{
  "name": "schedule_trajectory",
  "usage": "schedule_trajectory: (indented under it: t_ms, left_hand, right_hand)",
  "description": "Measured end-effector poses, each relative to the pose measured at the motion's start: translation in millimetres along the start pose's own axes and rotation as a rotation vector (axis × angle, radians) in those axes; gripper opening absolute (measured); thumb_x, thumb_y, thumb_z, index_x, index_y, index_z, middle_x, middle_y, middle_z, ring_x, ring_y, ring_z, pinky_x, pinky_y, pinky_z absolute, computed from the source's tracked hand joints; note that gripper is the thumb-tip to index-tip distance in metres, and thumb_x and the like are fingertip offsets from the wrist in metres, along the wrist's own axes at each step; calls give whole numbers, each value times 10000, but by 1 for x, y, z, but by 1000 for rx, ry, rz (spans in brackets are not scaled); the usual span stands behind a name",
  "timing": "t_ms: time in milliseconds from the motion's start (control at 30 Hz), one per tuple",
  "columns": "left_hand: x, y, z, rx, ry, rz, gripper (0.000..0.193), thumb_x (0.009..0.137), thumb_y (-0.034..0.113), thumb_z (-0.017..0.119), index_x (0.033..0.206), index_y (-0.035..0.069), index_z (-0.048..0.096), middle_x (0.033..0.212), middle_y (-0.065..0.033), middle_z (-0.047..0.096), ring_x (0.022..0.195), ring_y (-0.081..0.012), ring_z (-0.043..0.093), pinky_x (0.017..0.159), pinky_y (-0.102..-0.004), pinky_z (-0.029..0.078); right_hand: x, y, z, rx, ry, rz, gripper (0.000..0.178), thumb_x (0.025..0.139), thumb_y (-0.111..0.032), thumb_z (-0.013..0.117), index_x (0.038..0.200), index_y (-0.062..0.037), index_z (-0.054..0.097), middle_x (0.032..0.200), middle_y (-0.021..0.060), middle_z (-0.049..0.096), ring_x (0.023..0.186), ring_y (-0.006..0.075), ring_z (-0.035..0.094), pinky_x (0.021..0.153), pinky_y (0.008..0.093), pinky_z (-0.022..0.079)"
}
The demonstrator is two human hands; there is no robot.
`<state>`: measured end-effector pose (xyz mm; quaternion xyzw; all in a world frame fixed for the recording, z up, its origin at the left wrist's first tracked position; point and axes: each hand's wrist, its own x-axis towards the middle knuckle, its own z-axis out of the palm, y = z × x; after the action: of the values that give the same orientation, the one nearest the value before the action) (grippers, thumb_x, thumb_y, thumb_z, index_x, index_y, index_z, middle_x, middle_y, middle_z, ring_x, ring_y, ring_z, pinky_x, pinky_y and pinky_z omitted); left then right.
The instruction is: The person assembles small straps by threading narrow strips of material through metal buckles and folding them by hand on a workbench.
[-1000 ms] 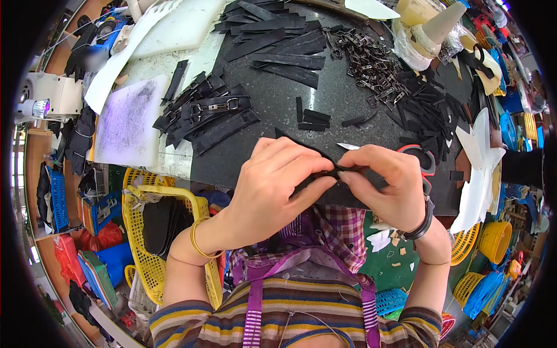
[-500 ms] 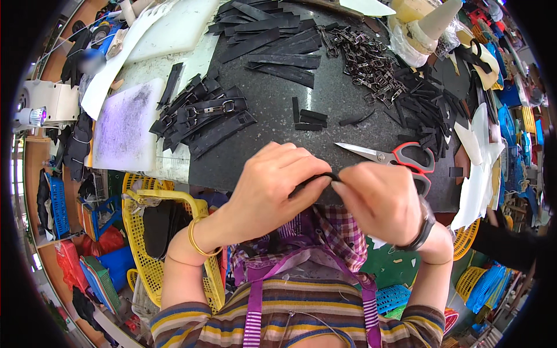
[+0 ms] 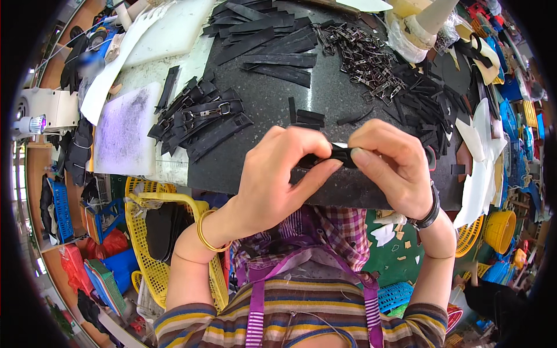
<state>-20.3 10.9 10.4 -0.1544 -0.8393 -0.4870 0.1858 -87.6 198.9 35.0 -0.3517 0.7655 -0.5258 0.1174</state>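
Above the near edge of the dark stone tabletop point(image 3: 267, 124), both hands pinch one black strip point(image 3: 341, 154), which looks folded or bent. My left hand point(image 3: 284, 174) grips its left end between thumb and fingers. The other end is pinched by my right hand point(image 3: 397, 168), close beside the left fingertips. Most of the strip is hidden by the fingers. Scissors lie behind my right hand, with only a bit of red handle point(image 3: 431, 158) plainly showing. Beyond the hands are a few short black pieces point(image 3: 308, 118). To the left sits a stack of black straps with metal buckles point(image 3: 203, 113).
Long black strips point(image 3: 261, 35) lie at the back. Metal clasps point(image 3: 365, 61) form a heap at the back right, with short black strips point(image 3: 432, 104) beside it. A white board point(image 3: 125, 130) stands left. Below the table's left side is a yellow basket point(image 3: 145, 232).
My right hand has risen and turned, covering most of the scissors. The left hand has turned slightly, and more of the black strip now shows between the fingers.
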Motion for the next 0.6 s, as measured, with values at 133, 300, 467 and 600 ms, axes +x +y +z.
schedule_trajectory:
  t_ms: [133,300,467,600]
  left_hand:
    - [6,-2,6,106,52,172,243,730,71,745,918,61,590,844,-46,657,703,-191,619,691,-315,444]
    - [7,2,4,162,71,193,234,713,44,737,906,51,605,856,-53,660,766,-196,631,720,-311,444]
    - [11,3,-6,89,5,213,213,696,12,730,866,45,606,877,-83,660,799,-220,627,741,-319,459]
    - [11,11,-9,23,-96,100,170,698,-13,725,822,37,620,891,-104,658,787,-222,613,731,-299,471]
  right_hand:
    - [-7,-1,5,69,95,49,107,817,-19,624,913,22,648,795,115,638,703,228,629,649,286,484]
    - [-9,-1,7,7,110,-55,109,819,-14,627,919,18,653,807,122,643,723,212,638,656,282,486]
    - [-12,-2,9,515,96,301,128,863,-48,610,946,44,641,820,79,657,731,112,622,655,242,487]
    - [-10,-6,6,441,45,301,146,879,-66,603,952,57,634,829,58,659,734,85,605,663,226,487]
